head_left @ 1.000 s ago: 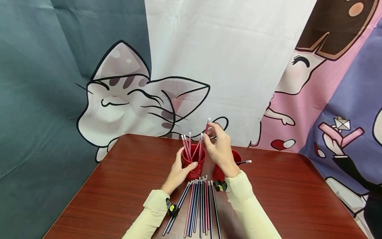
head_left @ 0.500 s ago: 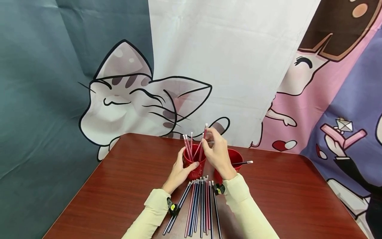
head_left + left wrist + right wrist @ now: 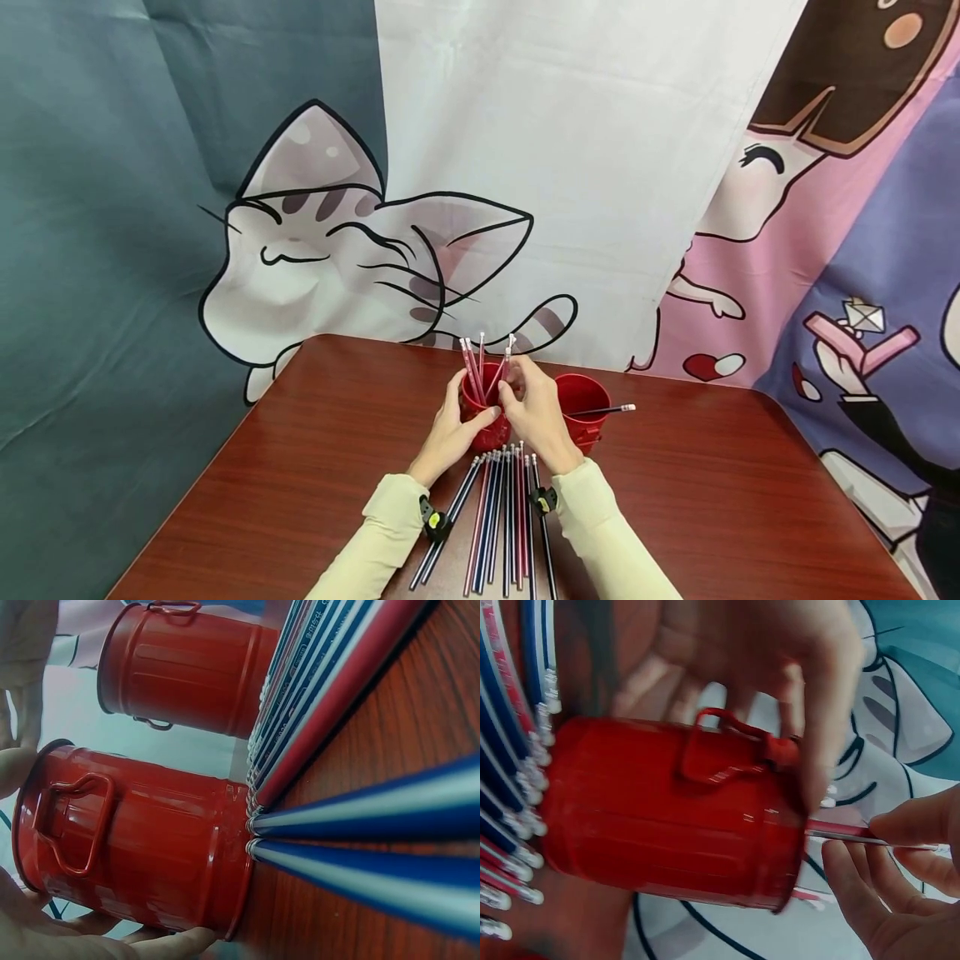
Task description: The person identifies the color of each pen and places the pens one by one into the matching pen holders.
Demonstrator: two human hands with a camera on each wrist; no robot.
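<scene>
My left hand (image 3: pixel 447 433) grips a red metal bucket (image 3: pixel 491 435), its thumb across the front rim and its fingers round the left side. Several red pencils (image 3: pixel 472 375) stand in this bucket with their white erasers up. At the bucket's right rim my right hand (image 3: pixel 536 408) pinches another red pencil (image 3: pixel 847 831), whose lower end is inside the bucket. In the left wrist view a wire handle (image 3: pixel 94 825) shows on the bucket's side. To the right stands a second red bucket (image 3: pixel 585 429), with a dark pencil (image 3: pixel 617 409) leaning out over its rim.
Several blue-striped and red pencils (image 3: pixel 495 517) lie in a row on the brown table (image 3: pixel 300 467), erasers towards the buckets. Two blue-striped pencils (image 3: pixel 450 521) lie apart on the left, partly under the left wrist. A printed cloth (image 3: pixel 600 167) hangs behind the table.
My right hand has moved down and left, lowering the red pencil into the bucket. More of the second bucket now shows. My left hand has kept its grip.
</scene>
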